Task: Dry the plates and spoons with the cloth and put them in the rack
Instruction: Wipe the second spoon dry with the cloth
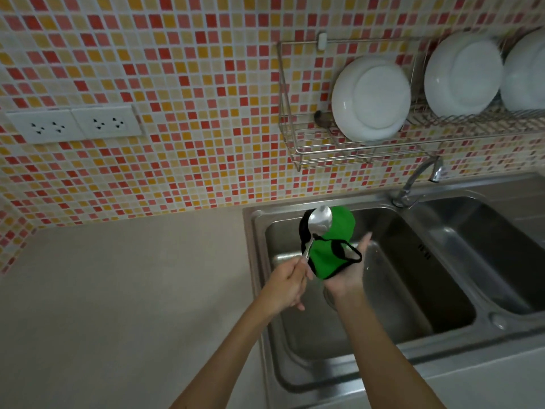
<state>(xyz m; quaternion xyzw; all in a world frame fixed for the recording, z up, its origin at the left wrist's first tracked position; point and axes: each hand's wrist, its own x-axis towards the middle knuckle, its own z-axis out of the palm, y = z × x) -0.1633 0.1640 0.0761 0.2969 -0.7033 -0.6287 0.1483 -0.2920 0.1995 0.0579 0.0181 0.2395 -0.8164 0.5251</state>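
Note:
My left hand grips the handle of a metal spoon, bowl end pointing up, over the left sink basin. Behind the spoon lies a green cloth with black trim, draped over my right hand, which holds it from underneath. The spoon's bowl rests against the cloth. On the wall at upper right hangs a wire rack with three white plates standing on edge: one on the left, one in the middle, one cut off by the right edge.
A steel double sink fills the lower right, with a faucet behind it. A beige countertop spreads to the left. Two white wall sockets sit on the mosaic tile wall. A small dark object lies in the rack's left end.

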